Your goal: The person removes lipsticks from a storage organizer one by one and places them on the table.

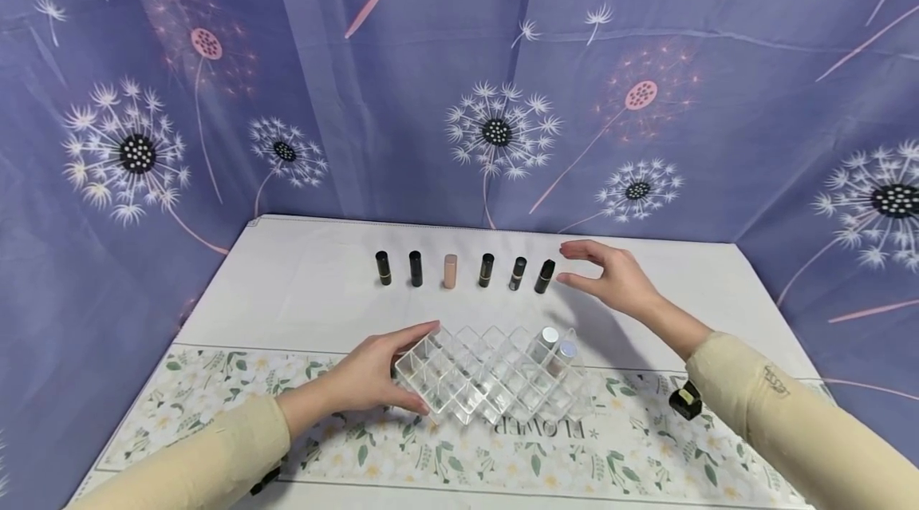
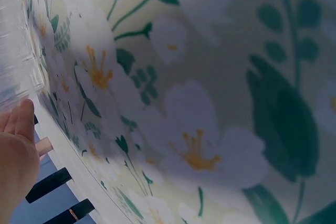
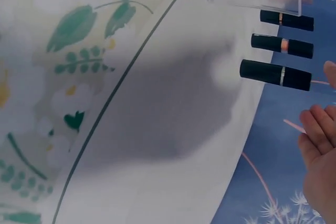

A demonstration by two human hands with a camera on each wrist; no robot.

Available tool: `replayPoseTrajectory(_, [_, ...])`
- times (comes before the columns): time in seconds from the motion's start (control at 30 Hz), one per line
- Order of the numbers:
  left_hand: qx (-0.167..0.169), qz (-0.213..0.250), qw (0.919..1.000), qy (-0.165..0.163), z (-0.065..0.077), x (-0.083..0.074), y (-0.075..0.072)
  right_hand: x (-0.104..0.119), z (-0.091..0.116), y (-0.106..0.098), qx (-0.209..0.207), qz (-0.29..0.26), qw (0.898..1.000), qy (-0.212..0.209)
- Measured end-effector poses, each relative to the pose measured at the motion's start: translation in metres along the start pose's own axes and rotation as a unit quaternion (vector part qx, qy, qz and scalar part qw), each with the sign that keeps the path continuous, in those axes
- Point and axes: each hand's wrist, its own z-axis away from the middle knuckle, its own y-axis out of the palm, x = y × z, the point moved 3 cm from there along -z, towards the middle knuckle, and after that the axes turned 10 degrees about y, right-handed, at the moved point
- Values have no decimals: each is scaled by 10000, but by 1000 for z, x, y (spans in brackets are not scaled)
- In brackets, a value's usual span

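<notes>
A clear lipstick organizer [image 1: 467, 386] with a diamond grid of slots stands in front of me on the table. My left hand [image 1: 369, 374] grips its left end, thumb along the near side and fingers at the far side. Two silver-capped lipsticks [image 1: 549, 338] stand in slots toward its right end. Behind it runs a row of upright lipsticks, mostly black, with one pink lipstick [image 1: 450, 271] among them. Beside the rightmost black lipstick [image 1: 545, 276], my right hand [image 1: 617, 278] is held with thumb and fingers apart; the right wrist view shows a gap between them and that lipstick [image 3: 275, 74].
A floral mat [image 1: 230, 398] with printed lettering lies under the organizer, across the white table [image 1: 301, 302]. A purple curtain [image 1: 402, 95] with dandelion prints hangs behind and at both sides. A small black device [image 1: 685, 402] sits at the right wrist.
</notes>
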Motion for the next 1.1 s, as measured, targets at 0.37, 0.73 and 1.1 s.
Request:
replayPoseTrajectory(0.37, [-22,-37,10000,62,0,-1,0,21,23,-12,188,156,9993,-272])
replayPoseTrajectory(0.73, [-14,-116,9999,51,1,-2,-1,44,44,-12,365,271,9977,-512])
replayPoseTrajectory(1.1, [27,-97,9999,53,1,-2,-1,47,59,-6,455,344,9958,-712])
